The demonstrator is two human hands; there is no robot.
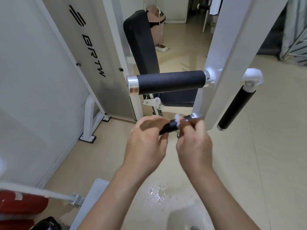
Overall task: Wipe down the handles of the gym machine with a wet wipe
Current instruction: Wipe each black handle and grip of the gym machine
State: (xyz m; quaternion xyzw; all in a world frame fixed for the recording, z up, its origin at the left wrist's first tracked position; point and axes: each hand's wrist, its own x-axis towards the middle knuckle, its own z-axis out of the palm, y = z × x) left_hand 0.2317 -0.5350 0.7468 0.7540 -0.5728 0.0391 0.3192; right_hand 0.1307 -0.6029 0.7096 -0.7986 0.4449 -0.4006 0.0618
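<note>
A low black handle (168, 127) juts left from the white machine arm (221, 67). My left hand (146, 141) curls around the handle's free end. My right hand (193, 143) grips the same handle nearer the arm, with a white wet wipe (177, 121) poking out between its fingers and the grip. Above hangs a larger horizontal black handle (171, 82) with a chrome end cap. A third black handle (235, 110) slants down on the arm's right side.
A black padded seat and backrest (141, 45) stand behind the handles. The white shrouded weight stack (93, 52) fills the left. Wet spots (159, 193) glisten on the beige floor. Red weight plates (21, 203) lie at the lower left.
</note>
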